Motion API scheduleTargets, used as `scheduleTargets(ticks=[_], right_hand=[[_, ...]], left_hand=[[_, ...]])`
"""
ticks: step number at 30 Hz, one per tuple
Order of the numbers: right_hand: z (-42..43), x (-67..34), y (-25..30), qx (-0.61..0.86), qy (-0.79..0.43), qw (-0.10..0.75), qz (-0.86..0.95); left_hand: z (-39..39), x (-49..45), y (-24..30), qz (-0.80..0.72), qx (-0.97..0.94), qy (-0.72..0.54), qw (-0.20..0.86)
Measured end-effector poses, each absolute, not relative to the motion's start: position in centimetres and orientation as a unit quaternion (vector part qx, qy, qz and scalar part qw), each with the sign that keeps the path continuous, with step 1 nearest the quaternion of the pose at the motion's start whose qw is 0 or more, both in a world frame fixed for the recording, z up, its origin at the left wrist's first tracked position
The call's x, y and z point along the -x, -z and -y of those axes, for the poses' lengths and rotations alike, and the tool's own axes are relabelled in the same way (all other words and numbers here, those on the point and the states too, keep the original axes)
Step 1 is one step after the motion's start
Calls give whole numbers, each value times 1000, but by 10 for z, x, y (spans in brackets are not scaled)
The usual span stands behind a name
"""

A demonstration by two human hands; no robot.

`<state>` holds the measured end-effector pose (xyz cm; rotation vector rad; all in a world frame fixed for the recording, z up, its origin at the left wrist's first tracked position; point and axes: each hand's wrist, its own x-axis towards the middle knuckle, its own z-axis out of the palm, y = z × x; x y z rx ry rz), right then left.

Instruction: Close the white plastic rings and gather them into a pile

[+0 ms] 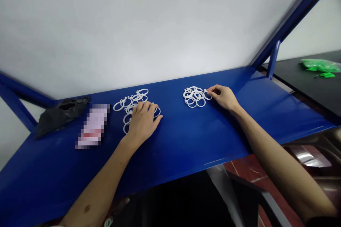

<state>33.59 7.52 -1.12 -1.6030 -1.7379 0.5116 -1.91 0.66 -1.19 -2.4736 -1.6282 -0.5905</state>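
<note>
The left hand (143,120) lay palm down over the left pile of white rings (135,99) on the blue table (186,134). Its fingers were a little bent, and its thumb stuck out to the side. Some rings peeked out past the fingers, but the hand hid the rest, so no one could tell if it had hold of one.

The right hand (223,96) had its thumb and first finger pinched on one white ring (207,99). That ring was at the edge of the right pile of white rings (194,96), well apart from the other pile.

A black bag (62,113) lay on the far left. Between it and the left pile was a blurry pale thing (93,126) with a red stripe.
</note>
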Motion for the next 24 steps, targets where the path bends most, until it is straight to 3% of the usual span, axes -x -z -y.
scheduleTargets(ticks=[14, 21, 24], right_hand=[[-73, -329, 13, 629, -147, 358, 675], [-61, -322, 5, 596, -37, 429, 678], [-47, -290, 2, 517, -102, 418, 740]], left_hand=[[-7, 21, 10, 529, 814, 219, 100], [-1, 11, -5, 456, 826, 319, 87], [1, 8, -8, 406, 846, 331, 102]])
